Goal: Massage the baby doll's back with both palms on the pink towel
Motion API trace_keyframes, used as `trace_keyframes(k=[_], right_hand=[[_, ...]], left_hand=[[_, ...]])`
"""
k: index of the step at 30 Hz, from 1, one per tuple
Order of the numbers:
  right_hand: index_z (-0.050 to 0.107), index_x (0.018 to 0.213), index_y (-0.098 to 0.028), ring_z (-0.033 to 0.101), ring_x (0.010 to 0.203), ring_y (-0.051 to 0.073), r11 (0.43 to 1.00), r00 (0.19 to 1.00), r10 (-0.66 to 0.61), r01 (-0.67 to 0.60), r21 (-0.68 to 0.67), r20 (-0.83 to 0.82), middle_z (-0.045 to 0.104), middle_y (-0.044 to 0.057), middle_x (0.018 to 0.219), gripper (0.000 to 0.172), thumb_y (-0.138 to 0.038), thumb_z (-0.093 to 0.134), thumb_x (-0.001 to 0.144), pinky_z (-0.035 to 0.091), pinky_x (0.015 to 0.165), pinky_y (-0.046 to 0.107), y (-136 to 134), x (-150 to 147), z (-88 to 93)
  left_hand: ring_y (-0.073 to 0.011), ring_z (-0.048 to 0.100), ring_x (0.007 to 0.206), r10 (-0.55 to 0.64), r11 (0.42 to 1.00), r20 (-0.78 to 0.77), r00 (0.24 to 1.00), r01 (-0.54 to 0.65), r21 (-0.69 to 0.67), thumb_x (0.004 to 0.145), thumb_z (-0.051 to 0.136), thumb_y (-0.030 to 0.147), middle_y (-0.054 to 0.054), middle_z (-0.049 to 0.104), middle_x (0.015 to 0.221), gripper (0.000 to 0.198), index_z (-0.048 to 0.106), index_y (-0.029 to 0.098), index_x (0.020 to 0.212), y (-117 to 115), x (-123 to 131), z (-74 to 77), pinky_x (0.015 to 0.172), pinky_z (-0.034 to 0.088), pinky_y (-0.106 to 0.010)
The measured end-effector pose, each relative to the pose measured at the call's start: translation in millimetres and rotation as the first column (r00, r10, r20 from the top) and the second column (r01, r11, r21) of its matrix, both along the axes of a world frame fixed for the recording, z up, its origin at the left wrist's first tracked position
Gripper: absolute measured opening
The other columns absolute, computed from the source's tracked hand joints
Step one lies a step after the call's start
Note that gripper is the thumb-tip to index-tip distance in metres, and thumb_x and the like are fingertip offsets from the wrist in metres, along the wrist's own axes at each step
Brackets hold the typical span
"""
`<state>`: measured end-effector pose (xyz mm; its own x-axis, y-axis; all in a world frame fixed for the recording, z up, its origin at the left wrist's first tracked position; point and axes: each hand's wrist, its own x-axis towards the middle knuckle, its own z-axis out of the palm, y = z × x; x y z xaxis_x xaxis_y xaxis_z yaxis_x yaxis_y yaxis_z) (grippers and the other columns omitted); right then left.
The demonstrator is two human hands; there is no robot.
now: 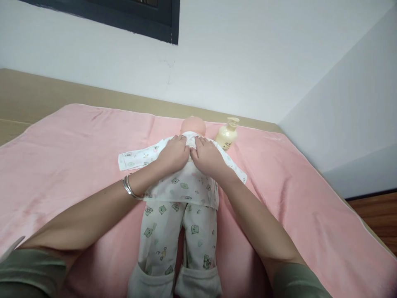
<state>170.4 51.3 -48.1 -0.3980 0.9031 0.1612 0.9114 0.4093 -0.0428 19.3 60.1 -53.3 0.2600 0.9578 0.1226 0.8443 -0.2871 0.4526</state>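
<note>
A baby doll lies on a pink blanket, its head away from me and its legs toward me. It wears a white patterned top and matching trousers with folded cuffs. My left hand rests flat on the left side of the doll's upper body, fingers pointing toward its head. On the right side, my right hand lies the same way, its thumb close to the left one. Both hands have their fingers stretched out over the cloth. Only the rounded head shows past the collar.
A cream pump bottle stands just right of the doll's head. The pink blanket covers a tan surface that meets a white wall. A dark-framed window is above, and brown wood shows at the right.
</note>
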Motion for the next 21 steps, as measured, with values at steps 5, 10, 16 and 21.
trace_keyframes(k=[5, 10, 16, 21], right_hand=[[0.066, 0.120, -0.010, 0.064, 0.116, 0.030, 0.999, 1.000, 0.015, -0.015, 0.038, -0.002, 0.069, 0.020, 0.125, 0.040, -0.019, 0.034, 0.099, 0.049, 0.106, 0.041, -24.6, -18.4, 5.1], [0.065, 0.120, -0.008, 0.063, 0.118, 0.028, 0.997, 0.991, -0.068, 0.062, -0.052, -0.116, 0.069, 0.017, 0.126, 0.041, -0.026, 0.032, 0.103, 0.049, 0.107, 0.039, -0.3, -6.2, 6.2], [0.060, 0.131, 0.000, 0.059, 0.130, 0.031, 0.994, 0.994, -0.110, 0.110, 0.010, -0.014, 0.065, 0.022, 0.135, 0.048, -0.029, 0.030, 0.105, 0.044, 0.115, 0.042, 6.6, -3.4, 3.3], [0.070, 0.101, -0.010, 0.068, 0.096, 0.027, 0.993, 0.985, -0.073, 0.056, 0.107, 0.158, 0.073, 0.019, 0.101, 0.034, -0.017, 0.037, 0.099, 0.052, 0.091, 0.038, -24.0, -17.8, 4.9]], left_hand=[[-0.0322, 0.064, 0.117, 0.150, 0.984, 0.103, 0.983, -0.138, -0.116, 0.097, 0.031, 0.034, -0.019, 0.069, 0.127, 0.045, 0.065, 0.010, 0.116, 12.0, -7.9, -1.5, 0.104, 0.053, -0.046], [-0.0329, 0.062, 0.115, 0.019, 0.998, -0.053, 0.998, -0.015, 0.066, 0.096, 0.032, 0.021, -0.022, 0.068, 0.115, 0.037, 0.066, 0.009, 0.103, -15.7, 5.4, 7.3, 0.109, 0.048, -0.049], [-0.0321, 0.058, 0.122, -0.040, 0.998, -0.018, 0.999, 0.041, 0.039, 0.096, 0.033, 0.018, -0.021, 0.065, 0.123, 0.034, 0.064, 0.011, 0.108, -13.7, 5.4, 4.7, 0.110, 0.048, -0.048], [-0.0325, 0.060, 0.119, 0.057, 0.998, 0.049, 0.997, -0.055, -0.043, 0.100, 0.031, 0.036, -0.019, 0.068, 0.119, 0.042, 0.065, 0.012, 0.105, 11.7, -4.6, -1.8, 0.109, 0.048, -0.049]])
